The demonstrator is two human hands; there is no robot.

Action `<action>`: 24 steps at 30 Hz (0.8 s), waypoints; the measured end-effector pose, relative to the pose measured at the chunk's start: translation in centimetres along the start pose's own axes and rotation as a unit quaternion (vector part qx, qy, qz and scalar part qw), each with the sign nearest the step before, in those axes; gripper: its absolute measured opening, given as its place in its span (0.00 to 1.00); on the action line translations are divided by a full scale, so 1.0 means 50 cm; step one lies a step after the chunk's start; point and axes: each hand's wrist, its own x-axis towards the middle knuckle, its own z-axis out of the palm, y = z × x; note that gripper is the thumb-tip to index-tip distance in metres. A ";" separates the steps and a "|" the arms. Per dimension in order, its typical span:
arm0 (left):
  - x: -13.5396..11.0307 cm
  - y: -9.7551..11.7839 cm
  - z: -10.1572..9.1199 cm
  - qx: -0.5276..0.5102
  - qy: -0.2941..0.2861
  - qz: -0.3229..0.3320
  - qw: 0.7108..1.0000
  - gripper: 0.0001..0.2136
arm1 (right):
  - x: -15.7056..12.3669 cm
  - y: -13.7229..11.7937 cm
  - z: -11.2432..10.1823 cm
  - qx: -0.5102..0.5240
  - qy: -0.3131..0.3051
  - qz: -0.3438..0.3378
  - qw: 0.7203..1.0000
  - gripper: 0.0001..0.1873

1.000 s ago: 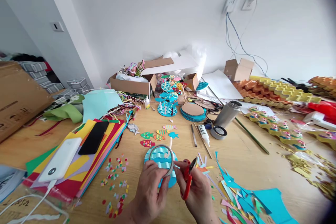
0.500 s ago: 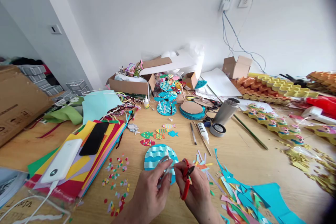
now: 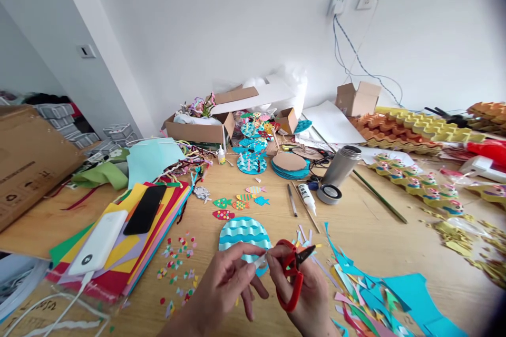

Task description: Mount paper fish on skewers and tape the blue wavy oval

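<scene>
My left hand (image 3: pixel 227 281) pinches a small white strip (image 3: pixel 260 261) between thumb and fingers. Its exact kind is too small to tell. In my right hand (image 3: pixel 304 284) hang red-handled scissors (image 3: pixel 291 279), dark blades pointing up and to the right, while my right fingertips meet the end of the white strip. Just beyond both hands lies a blue disc (image 3: pixel 242 229) with wavy light-blue strips across it, partly covered by my fingers. Several paper fish, among them a red spotted fish (image 3: pixel 223 215) and a green fish (image 3: pixel 222 202), lie behind the disc.
Paper confetti (image 3: pixel 177 263) lies left, blue paper scraps (image 3: pixel 407 295) right. A phone (image 3: pixel 145 209) and power bank (image 3: pixel 98 242) rest on coloured sheets. Behind are a glue bottle (image 3: pixel 307 199), a steel flask (image 3: pixel 343 166), cardboard discs (image 3: pixel 290 162) and egg trays (image 3: pixel 399 129).
The white piece, looped in my left hand before, now shows as a short strip between both hands' fingertips. The scissors have swung outward to the right, and my left fingers have spread.
</scene>
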 end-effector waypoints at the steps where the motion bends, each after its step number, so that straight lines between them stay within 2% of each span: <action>1: 0.000 0.000 -0.003 -0.031 -0.021 -0.004 0.999 0.19 | 0.000 -0.001 -0.001 0.000 0.003 -0.001 1.000 0.05; 5: 0.002 0.009 -0.009 -0.065 -0.079 -0.014 0.995 0.20 | 0.001 -0.007 -0.002 -0.001 0.019 -0.022 1.000 0.05; 10: 0.001 0.025 -0.013 -0.006 -0.097 -0.038 0.995 0.18 | 0.007 -0.016 -0.002 -0.014 0.022 -0.065 0.998 0.05; 13: -0.002 0.031 -0.018 0.069 -0.069 -0.064 0.993 0.18 | 0.010 -0.022 -0.004 -0.028 0.013 -0.072 0.997 0.06; 18: -0.006 0.028 -0.021 0.151 -0.018 -0.088 0.985 0.19 | 0.008 -0.025 -0.010 -0.057 0.033 -0.058 0.996 0.05; 20: -0.008 0.027 -0.022 0.209 0.021 -0.050 0.976 0.17 | 0.006 -0.023 -0.010 -0.053 0.039 -0.047 0.997 0.05; 24: -0.012 0.029 -0.024 0.327 0.083 0.042 0.940 0.14 | 0.002 -0.019 -0.006 -0.041 0.041 -0.029 0.998 0.04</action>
